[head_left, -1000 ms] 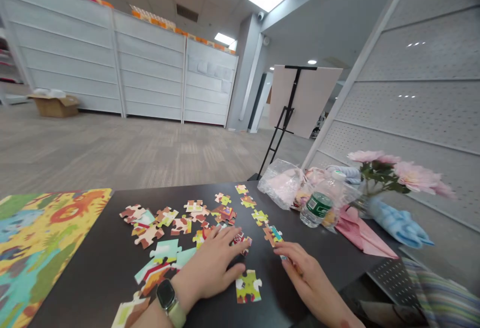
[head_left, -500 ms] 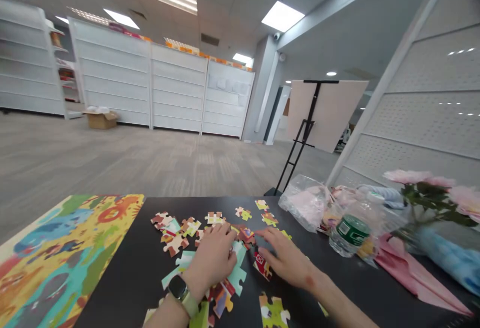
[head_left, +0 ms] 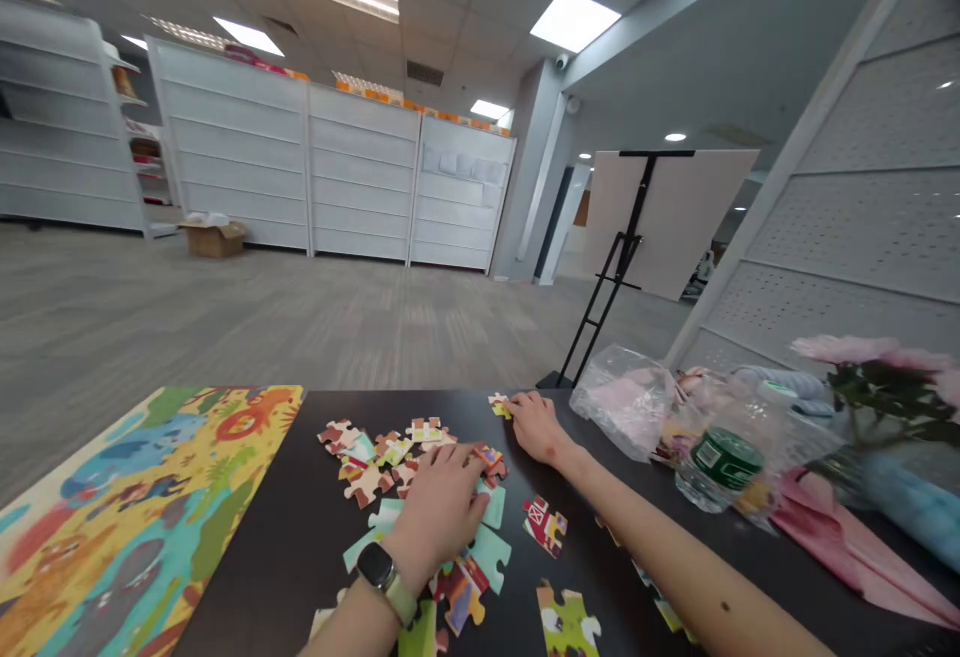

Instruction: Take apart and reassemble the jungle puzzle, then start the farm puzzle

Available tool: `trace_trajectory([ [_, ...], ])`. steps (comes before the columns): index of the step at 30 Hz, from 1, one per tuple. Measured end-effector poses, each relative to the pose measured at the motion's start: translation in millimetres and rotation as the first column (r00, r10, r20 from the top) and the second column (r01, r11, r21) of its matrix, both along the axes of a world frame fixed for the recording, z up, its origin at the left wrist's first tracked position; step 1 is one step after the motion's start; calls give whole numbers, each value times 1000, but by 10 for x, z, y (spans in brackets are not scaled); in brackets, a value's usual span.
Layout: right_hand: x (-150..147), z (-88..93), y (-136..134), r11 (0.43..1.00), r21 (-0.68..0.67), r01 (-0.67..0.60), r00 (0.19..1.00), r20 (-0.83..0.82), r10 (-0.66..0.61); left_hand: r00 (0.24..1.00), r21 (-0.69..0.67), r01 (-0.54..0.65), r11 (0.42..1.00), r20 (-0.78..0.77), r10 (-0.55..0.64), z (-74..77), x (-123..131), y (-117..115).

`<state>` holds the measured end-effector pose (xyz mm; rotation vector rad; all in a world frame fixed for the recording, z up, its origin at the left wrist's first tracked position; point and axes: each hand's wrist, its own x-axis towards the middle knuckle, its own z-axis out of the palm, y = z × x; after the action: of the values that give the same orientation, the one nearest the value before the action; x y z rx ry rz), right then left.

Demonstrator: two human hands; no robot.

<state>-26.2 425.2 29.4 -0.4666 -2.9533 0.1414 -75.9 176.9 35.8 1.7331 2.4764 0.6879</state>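
My left hand [head_left: 444, 497], with a watch [head_left: 377, 565] on its wrist, lies palm down with fingers outstretched over a heap of jigsaw puzzle pieces [head_left: 491, 557]. It hides part of the heap. My right hand [head_left: 536, 427] is near the table's far edge, palm down, with fingers extended over puzzle pieces that it partly covers. A green and yellow puzzle piece [head_left: 499, 405] shows at its fingertips. Between my arms lie a red barn puzzle piece [head_left: 544, 525] and a green puzzle piece [head_left: 568, 621]. More pieces show partly beneath my right forearm.
A colourful animal picture board [head_left: 150, 497] lies at the left of the black table [head_left: 262, 537]. To the right are a clear plastic bag [head_left: 622, 402], a water bottle [head_left: 718, 457], pink cloth [head_left: 847, 547] and flowers [head_left: 885, 377]. Beyond stands an easel [head_left: 626, 257].
My right hand has moved away from the red barn piece to the pieces near the far edge, uncovering the barn piece. My left hand stays on the heap. The view has shifted slightly.
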Motion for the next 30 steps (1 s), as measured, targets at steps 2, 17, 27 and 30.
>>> trace_trajectory([
  [2,45,71,-43,1000,-21,19,1000,-2,-19,1000,-1,-21,1000,3,21,5,-31,-7],
  [17,832,132,-248,991,-127,39,993,116,-25,982,12,-186,982,16,186,52,-143,-35],
  [27,803,258,-712,850,-303,-431,892,-2,451,993,-2,-101,995,63,101,25,-292,-82],
  [30,838,311,-650,872,-329,-362,910,78,407,994,-39,-72,997,83,75,2,-369,-153],
])
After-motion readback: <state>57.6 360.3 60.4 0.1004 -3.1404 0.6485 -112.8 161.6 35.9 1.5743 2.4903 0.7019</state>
